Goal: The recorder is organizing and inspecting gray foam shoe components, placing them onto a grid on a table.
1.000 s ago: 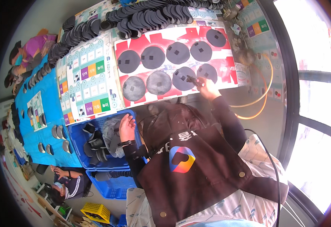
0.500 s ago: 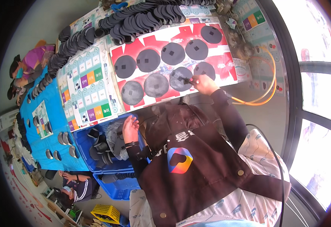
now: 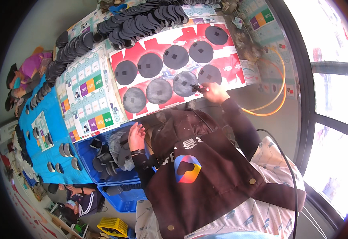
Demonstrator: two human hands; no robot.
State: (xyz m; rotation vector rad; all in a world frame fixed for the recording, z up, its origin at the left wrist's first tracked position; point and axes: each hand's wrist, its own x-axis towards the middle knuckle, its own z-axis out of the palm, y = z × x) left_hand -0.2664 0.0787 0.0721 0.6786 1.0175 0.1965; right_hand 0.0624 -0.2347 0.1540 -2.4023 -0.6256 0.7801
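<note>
Dark grey discs (image 3: pixel 152 70) cover the red-and-white sheet (image 3: pixel 233 71), and from my end of the feed the right hand's (image 3: pixel 214 94) grip is clamped around what looks like a dark spray tool (image 3: pixel 197 88). Its long axis runs roughly sideways, tip pointing left at the speckled grey disc (image 3: pixel 180 82); can't tell if they touch. Right hand's way nearer. Left hand (image 3: pixel 136 136) looks empty, fingers loosely apart near the blue crate (image 3: pixel 86 156).

Left fingers (image 3: pixel 137 129) loose, right fingers (image 3: pixel 209 86) curled
</note>
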